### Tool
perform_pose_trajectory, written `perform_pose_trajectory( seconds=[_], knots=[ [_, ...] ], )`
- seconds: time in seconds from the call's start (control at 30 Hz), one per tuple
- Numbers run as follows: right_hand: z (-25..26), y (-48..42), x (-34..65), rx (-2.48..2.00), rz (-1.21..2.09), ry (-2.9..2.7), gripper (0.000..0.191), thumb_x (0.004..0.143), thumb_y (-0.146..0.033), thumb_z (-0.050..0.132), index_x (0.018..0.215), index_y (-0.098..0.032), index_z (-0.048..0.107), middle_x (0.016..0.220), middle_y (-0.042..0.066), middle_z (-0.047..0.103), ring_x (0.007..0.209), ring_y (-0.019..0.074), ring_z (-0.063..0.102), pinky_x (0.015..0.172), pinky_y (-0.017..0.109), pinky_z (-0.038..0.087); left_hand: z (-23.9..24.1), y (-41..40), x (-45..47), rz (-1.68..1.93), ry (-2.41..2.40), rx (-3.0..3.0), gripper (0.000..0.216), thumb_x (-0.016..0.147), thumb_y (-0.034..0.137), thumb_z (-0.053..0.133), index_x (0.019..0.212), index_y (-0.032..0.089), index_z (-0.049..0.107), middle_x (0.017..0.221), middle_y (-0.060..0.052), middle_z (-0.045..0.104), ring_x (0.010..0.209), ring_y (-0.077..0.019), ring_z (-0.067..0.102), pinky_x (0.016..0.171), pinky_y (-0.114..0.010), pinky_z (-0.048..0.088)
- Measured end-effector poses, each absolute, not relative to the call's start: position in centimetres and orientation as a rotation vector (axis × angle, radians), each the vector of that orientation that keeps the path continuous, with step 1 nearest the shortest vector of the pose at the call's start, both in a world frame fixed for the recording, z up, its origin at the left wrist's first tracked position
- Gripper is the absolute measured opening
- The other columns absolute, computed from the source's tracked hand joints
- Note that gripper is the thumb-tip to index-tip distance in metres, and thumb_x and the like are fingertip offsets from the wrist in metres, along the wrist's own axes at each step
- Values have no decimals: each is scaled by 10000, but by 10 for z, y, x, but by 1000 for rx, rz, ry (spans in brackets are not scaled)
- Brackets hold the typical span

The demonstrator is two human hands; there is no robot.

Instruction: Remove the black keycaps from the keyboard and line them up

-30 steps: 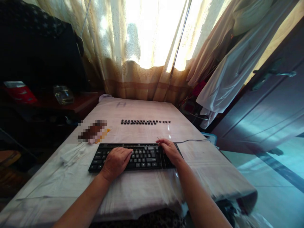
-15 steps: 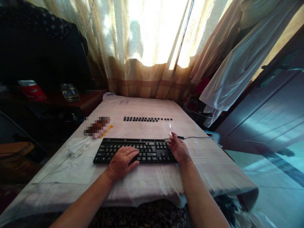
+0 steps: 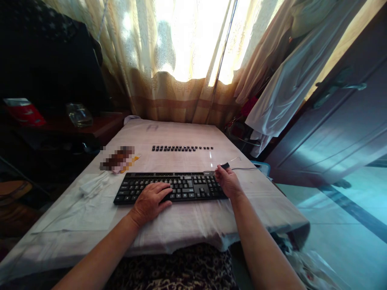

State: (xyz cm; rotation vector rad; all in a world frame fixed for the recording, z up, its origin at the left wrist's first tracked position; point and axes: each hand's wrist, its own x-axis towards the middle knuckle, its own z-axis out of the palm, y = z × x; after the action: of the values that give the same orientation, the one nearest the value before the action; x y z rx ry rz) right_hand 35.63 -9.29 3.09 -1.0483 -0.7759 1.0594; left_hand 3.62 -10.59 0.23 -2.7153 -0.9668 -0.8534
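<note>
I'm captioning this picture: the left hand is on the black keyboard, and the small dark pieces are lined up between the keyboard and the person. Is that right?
Not quite: the head view shows the small dark pieces lined up beyond the black keyboard, toward the curtain, not on its near side. The left hand is on the black keyboard, as you say.

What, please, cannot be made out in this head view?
In the head view:
Some keys of the black rectangular keyboard: hidden under the bare left hand.
Part of the small black object: covered by the bare right hand.
Any lettering on the small black blocks: too small.
Brownish shape: blurred by pixelation.
Glossy grey door: cut off by right edge.
</note>
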Motion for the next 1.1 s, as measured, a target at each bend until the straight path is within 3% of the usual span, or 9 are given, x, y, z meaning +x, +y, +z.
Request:
perform_pose_trajectory(
  seconds=[0.3,0.47,0.6,0.87,1.1],
  knots=[
    [43,-65,336,-1194,1210,-1082,391,585,-452,845,763,-174,635,650,-8,676,583,123,648,535,229,530,-2,-106,35,-899,-997,-2726,262,887,291,626,1134,231,689,1172,-82,716,1107,-279,637,959,-469,497],
    [44,-41,310,-1180,1290,-1289,331,585,-370,829,792,-174,662,646,-35,681,581,114,636,532,218,492,2,-108,34,-988,-1062,-2737,263,898,325,597,1117,219,697,1136,-90,728,1082,-267,651,951,-458,508],
    [43,-24,299,-1148,1305,-1420,284,575,-336,815,746,-158,674,682,-30,696,634,112,620,621,237,486,8,-109,34,-1011,-1035,-2758,219,922,301,568,1065,203,701,1082,-78,748,1038,-245,669,933,-436,518],
    [25,-11,292,-1154,1335,-1547,213,655,-336,751,748,-157,682,692,-19,689,645,128,597,654,266,465,6,-107,36,-1032,-1087,-2770,206,926,276,562,1069,223,701,1074,-66,749,1039,-236,669,938,-425,518],
    [22,-16,292,-1229,1114,-1746,193,759,-334,685,858,-170,711,718,-10,674,665,128,573,635,246,441,13,-106,36,-1051,-1080,-2787,184,931,237,555,1063,230,683,1059,-52,752,1017,-224,676,912,-406,528]
  ],
)
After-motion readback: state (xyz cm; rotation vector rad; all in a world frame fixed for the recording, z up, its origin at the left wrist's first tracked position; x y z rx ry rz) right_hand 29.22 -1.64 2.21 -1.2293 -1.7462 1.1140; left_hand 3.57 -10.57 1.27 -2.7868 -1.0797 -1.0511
